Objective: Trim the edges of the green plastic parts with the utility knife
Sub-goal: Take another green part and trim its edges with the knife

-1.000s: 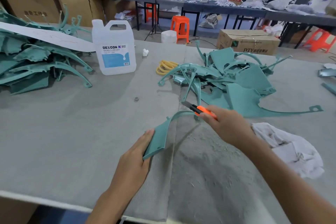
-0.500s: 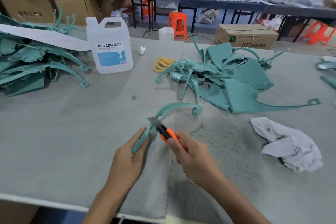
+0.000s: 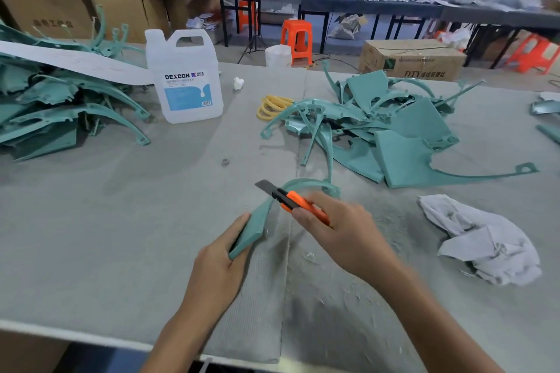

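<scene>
Green part [image 3: 255, 225] rests on the tabletop [image 3: 106, 221], where we grip its near end in our left hand [image 3: 216, 269] and clamp the knife [image 3: 292, 199] in our right hand [image 3: 342, 230], blade [image 3: 264, 185] by its curve.

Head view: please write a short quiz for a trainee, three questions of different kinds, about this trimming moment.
1. True or false: the right hand holds the utility knife.
2. Which hand grips the green part? A the left hand; B the right; C neither.
3. Fill in: the white jug stands to the ___ of the yellow bands.
Key: 1 true; 2 A; 3 left.
</scene>
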